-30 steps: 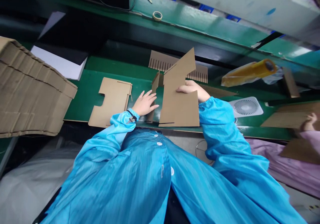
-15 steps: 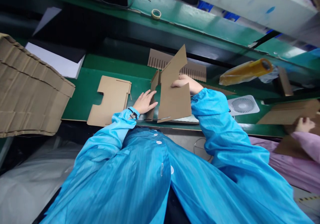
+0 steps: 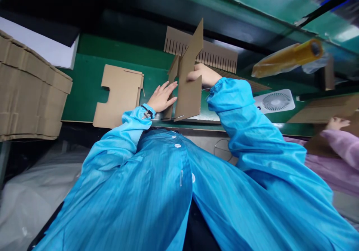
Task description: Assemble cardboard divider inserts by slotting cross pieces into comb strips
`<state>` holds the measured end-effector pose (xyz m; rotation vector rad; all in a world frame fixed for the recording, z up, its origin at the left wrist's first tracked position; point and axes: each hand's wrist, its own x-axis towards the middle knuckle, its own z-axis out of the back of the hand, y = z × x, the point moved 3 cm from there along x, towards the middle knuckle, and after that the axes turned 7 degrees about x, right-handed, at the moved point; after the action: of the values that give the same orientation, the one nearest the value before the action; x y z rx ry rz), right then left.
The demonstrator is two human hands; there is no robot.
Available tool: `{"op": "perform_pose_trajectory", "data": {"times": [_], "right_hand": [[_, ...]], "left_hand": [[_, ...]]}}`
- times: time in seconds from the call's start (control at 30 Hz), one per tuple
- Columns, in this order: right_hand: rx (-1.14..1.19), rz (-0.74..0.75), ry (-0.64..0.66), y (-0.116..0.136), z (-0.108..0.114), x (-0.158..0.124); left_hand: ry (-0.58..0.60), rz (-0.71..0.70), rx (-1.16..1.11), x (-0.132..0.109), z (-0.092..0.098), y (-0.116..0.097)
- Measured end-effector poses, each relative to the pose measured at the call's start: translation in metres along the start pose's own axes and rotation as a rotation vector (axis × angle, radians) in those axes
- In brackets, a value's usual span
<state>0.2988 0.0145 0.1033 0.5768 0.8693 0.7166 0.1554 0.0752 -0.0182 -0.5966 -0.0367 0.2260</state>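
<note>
A notched brown cardboard panel (image 3: 188, 97) stands on edge on the green bench in front of me. My right hand (image 3: 206, 75) grips it at its notch, thumb on the near face and the other fingers partly hidden behind. Just left of it is a second upright cardboard piece (image 3: 173, 69). My left hand (image 3: 162, 97) rests against that piece with its fingers stretched out and spread. Farther left, notched cardboard pieces (image 3: 119, 90) lie flat in a small pile. Behind the panel stands a cardboard strip (image 3: 221, 54) with a row of slots.
A tall stack of folded cardboard (image 3: 30, 94) is at the left, beside a white sheet stack (image 3: 68, 56). To the right are a white fan (image 3: 276, 100) and a yellow roll in plastic wrap (image 3: 291, 56). A co-worker's hand (image 3: 338, 123) touches cardboard at far right.
The view has tilted down, so the bench sits higher in the picture. The panel in my right hand has turned more edge-on. My left hand stays beside the second piece, fingers still spread.
</note>
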Motion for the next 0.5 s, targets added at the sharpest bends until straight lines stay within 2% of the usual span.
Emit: {"op": "perform_pose_trajectory", "data": {"times": [0.07,0.2,0.5], "right_hand": [[-0.012,-0.080,0.025,-0.001,-0.003,0.001],[-0.005,-0.062,0.028,-0.009,-0.012,0.009],[-0.041,-0.044,0.024,-0.049,-0.050,0.030]], "left_hand": [[-0.005,-0.007,0.002,0.000,0.000,0.000],[-0.013,-0.006,0.002,0.000,0.000,0.000],[-0.018,-0.009,-0.022,-0.001,-0.005,0.000]]}}
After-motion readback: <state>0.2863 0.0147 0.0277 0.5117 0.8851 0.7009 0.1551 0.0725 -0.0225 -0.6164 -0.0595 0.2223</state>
